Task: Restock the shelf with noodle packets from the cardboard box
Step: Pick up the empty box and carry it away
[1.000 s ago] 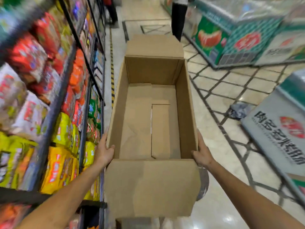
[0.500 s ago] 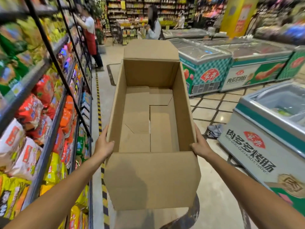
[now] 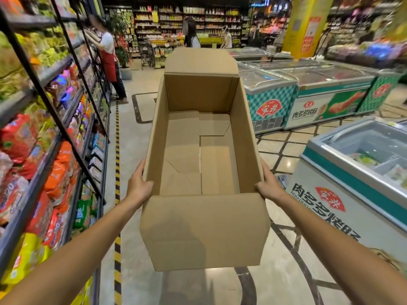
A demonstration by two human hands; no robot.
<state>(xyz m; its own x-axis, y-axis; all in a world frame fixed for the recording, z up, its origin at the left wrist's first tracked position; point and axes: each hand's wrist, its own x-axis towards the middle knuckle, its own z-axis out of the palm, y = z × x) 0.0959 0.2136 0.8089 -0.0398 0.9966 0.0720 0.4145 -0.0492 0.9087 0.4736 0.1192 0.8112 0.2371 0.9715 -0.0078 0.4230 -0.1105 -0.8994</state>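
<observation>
Cardboard box held out in front at mid-frame, above the floor of a shop aisle, long side pointing away from the camera. Box open on top, near flap hanging down toward the person, far flap standing up. Inside shows only the folded bottom panels, no packets in it. Left hand grips the left wall near the near corner, thumb hooked over the rim, fingers along the outside. Right hand grips the right wall the same way, thumb over the rim at the opposite corner. Both bare forearms reach in from the lower corners.

Shelf runs along the left side, black metal frame, several tiers. Noodle packets fill it: red and orange bags at mid height, yellow ones lower down, green ones higher up, partly blurred. Yellow-black hazard stripe on the floor beside the shelf base. Chest freezer close on the right, more freezers behind it. Person in a red apron stands at the shelf farther down the aisle.
</observation>
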